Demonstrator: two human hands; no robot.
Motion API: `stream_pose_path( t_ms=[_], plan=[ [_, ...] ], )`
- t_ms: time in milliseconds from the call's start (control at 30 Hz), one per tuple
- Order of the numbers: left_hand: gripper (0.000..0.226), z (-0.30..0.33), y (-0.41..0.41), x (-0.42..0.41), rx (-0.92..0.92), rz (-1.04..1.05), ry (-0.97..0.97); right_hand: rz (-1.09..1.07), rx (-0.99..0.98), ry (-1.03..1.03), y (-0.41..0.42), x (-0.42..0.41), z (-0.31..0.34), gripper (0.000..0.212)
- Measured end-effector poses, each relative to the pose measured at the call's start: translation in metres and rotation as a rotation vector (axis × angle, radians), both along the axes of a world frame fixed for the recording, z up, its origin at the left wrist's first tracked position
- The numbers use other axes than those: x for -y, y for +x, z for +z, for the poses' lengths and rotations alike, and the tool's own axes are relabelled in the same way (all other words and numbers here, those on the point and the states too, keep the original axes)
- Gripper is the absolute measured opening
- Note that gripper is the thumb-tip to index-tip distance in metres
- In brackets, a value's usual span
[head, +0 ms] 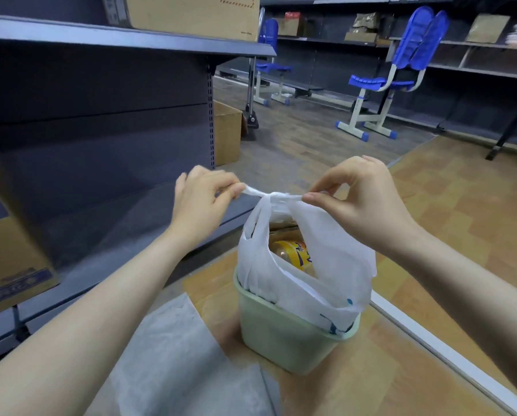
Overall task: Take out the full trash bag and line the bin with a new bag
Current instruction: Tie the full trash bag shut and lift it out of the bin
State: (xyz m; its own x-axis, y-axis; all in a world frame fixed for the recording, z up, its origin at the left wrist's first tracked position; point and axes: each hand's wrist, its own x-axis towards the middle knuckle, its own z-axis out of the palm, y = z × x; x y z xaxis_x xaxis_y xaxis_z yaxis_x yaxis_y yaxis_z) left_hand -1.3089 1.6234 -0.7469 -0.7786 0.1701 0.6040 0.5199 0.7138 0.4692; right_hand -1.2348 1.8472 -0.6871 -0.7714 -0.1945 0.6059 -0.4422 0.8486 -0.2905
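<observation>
We find the green bin [284,331] on the floor between both forearms, the full trash bag [296,265] inside it. We note 2 handles drawn up into a knot [273,196] directly above the bin. The left hand [203,199] pinches 1 end, the right hand [359,202] the other, equally near. The bag is white and thin; a yellow packet [290,250] shows inside. Blue chairs [401,70] stand beyond.

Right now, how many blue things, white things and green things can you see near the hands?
Blue plastic chairs: 2
White plastic trash bag: 1
Pale green plastic bin: 1
Total: 4
</observation>
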Motion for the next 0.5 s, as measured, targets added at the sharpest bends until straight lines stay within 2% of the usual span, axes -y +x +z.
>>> stream_pose_path(
  t_ms=[100, 133, 167, 300, 433, 500],
  plan=[
    [0.038, -0.043, -0.005, 0.049, 0.226, 0.029, -0.043, -0.050, 0.303, -0.104, 0.026, -0.035, -0.043, 0.015],
    [0.039, -0.053, -0.002, 0.058, 0.278, 0.028, -0.061, -0.073, 0.419, -0.168, 0.037, -0.043, -0.054, 0.018],
    [0.039, -0.056, 0.000, 0.061, 0.272, 0.028, -0.072, -0.081, 0.454, -0.200, 0.041, -0.047, -0.060, 0.020],
    [0.035, -0.050, -0.005, 0.059, 0.185, 0.093, -0.081, -0.086, 0.313, -0.047, 0.025, -0.040, -0.038, 0.032],
    [0.038, -0.058, -0.002, 0.066, 0.282, 0.073, -0.130, -0.089, 0.413, 0.064, 0.028, -0.043, -0.047, 0.017],
    [0.050, -0.056, 0.003, 0.058, 0.266, 0.054, -0.179, -0.112, 0.443, 0.109, 0.030, -0.045, -0.054, 0.016]
  ],
)
